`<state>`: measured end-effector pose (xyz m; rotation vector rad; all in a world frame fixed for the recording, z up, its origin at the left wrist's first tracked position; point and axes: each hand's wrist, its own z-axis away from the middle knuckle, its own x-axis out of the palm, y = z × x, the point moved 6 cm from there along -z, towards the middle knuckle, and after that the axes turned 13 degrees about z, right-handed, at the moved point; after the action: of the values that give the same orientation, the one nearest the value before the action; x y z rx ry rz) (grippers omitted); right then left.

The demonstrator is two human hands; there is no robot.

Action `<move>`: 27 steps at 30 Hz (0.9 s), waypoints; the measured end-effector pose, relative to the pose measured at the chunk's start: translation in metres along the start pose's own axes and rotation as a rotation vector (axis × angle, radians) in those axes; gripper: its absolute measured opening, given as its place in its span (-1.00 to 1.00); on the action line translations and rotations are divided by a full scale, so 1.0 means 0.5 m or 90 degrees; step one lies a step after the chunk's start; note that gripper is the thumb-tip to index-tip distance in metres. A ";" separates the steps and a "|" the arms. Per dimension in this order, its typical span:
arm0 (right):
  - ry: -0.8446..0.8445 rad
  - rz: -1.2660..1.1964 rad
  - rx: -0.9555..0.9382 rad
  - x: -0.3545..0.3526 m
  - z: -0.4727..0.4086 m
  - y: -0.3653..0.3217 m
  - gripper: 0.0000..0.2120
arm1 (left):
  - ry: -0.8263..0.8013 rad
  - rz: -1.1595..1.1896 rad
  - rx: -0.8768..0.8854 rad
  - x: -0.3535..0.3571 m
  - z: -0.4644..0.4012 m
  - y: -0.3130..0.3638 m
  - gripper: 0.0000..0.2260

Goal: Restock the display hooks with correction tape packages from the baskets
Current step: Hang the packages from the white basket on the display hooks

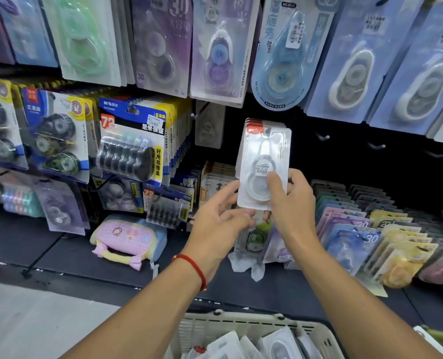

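My right hand [291, 203] grips a small stack of clear correction tape packages [263, 156] with red top labels, thumb pressed on the front blister. My left hand [220, 218] touches the stack's lower left edge with its fingertips and pinches its bottom corner. The stack is held upright in front of the dark back panel, below and between bare hooks [322, 137]. A cream basket [241, 326] holding several more white packages sits at the bottom of the view.
Hung packages of correction tape fill the upper rows [215, 55] and the left side [132, 141]. More bare hooks [377, 146] stick out at the right. Rows of packages stand on the shelf at right [357, 239]. A pink pouch [127, 239] lies on the shelf.
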<state>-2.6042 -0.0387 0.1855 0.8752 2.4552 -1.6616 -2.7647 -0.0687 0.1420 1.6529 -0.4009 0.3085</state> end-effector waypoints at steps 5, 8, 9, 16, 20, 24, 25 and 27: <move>-0.027 0.104 0.034 0.055 -0.080 0.054 -0.93 | 0.005 -0.255 0.042 -0.027 -0.005 -0.009 -0.36; -0.056 0.082 0.091 0.113 -0.143 0.094 -0.74 | -0.009 -0.405 0.052 -0.047 0.000 -0.021 -0.35; -0.051 0.071 0.114 0.127 -0.161 0.101 -0.68 | -0.016 -0.445 0.054 -0.054 0.001 -0.025 -0.35; -0.134 0.110 0.198 0.140 -0.244 0.153 -0.45 | -0.100 -0.649 -0.020 -0.111 0.000 -0.069 -0.41; -0.230 0.156 0.258 0.096 -0.160 0.191 -0.75 | -0.275 -0.776 -0.157 -0.138 0.014 -0.131 -0.53; -0.407 0.319 0.088 0.009 -0.002 0.191 -0.90 | -0.452 -0.957 -0.290 -0.158 0.055 -0.206 -0.60; -0.422 0.388 0.018 -0.018 0.036 0.189 -0.88 | -0.481 -0.989 -0.310 -0.161 0.065 -0.225 -0.61; -0.392 0.473 -0.080 -0.071 0.106 0.195 -0.86 | -0.517 -1.030 -0.340 -0.166 0.091 -0.265 -0.57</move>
<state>-2.5418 -0.0740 0.0937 0.9158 1.5368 -1.2313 -2.7837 -0.0947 -0.0175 1.0460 0.3361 -1.5534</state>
